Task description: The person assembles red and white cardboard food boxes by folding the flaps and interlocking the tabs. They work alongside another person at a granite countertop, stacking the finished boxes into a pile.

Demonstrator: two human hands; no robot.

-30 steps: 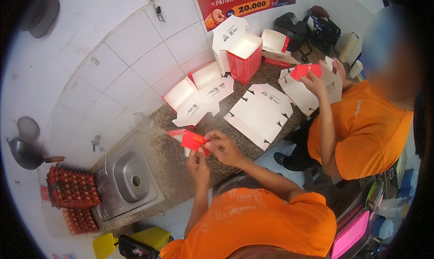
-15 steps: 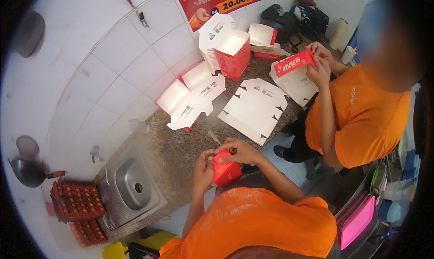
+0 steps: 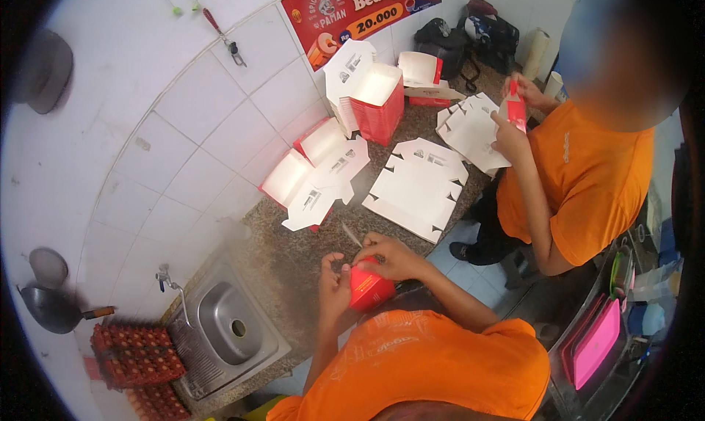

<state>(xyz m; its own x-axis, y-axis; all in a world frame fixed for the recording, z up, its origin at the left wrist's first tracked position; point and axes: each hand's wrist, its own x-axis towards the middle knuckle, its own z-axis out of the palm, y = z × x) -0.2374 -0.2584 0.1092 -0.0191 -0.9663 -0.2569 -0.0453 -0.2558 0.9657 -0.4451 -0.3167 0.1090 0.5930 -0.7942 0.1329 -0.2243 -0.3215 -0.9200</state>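
Observation:
Both my hands hold a small red cardboard box (image 3: 369, 289) close to my body, above the speckled stone counter (image 3: 294, 259). My left hand (image 3: 334, 285) grips its left side. My right hand (image 3: 389, 256) presses on its top edge, fingers curled over a flap. The box looks partly folded into shape. A thin pale strip (image 3: 351, 234) lies on the counter just beyond my hands.
A co-worker in an orange shirt (image 3: 580, 179) stands at the right, holding a red box (image 3: 515, 111). Flat white box blanks (image 3: 418, 186), folded boxes (image 3: 316, 171) and a stack of red boxes (image 3: 378, 98) cover the counter. A steel sink (image 3: 228, 329), egg trays (image 3: 136, 355) and a pan (image 3: 51, 311) are at the left.
The flat red piece I held out over the counter is now folded into a box and drawn close to my body. The co-worker's red box has turned upright.

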